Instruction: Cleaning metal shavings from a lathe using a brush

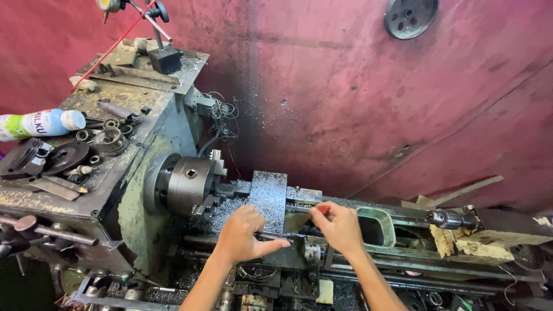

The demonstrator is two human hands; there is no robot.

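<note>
I look down at an old metal lathe. My left hand rests on the carriage, its fingers laid over a thin dark metal bar that runs rightward. My right hand is bent over the tool post area, fingertips pinched on a small part near the grey cross slide block. The three-jaw chuck sits just left of my left hand, with metal chips spread around it. What the right fingertips pinch is too small to make out.
The headstock top carries rings, discs, bars and a white plastic bottle. A dial indicator stand stands at its back. A drill chuck on the tailstock lies at right. A dark red wall rises behind.
</note>
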